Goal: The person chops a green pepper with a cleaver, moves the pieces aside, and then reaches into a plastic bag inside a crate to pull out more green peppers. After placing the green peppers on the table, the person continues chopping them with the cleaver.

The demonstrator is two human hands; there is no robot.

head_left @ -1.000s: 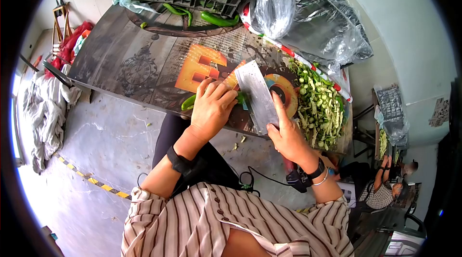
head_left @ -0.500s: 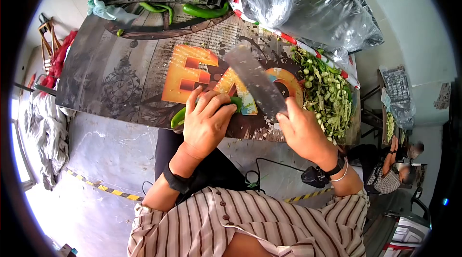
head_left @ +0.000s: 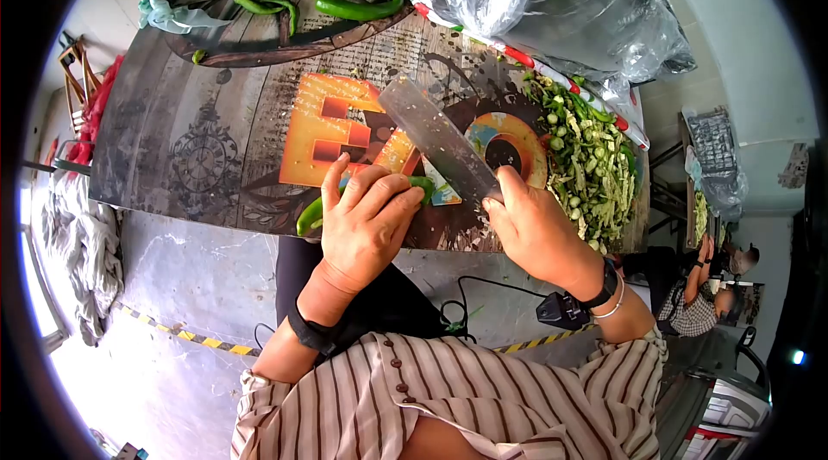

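Currently left hand [head_left: 366, 214] is holding part-hidden green pepper [head_left: 310, 216] by tabletop's [head_left: 147, 145] near edge, right hand [head_left: 545, 231] gripping cleaver [head_left: 442, 138], handle covered.

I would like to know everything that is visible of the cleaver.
The cleaver has a broad, grey, metal-looking blade, roughly rectangular, with a squared-off end and pale specks on its face. The right hand grips it, hiding the handle. The blade slants toward the upper left of the view, over the tabletop; whether it touches that is unclear. A gap shows between it and the green pepper held under the left hand.
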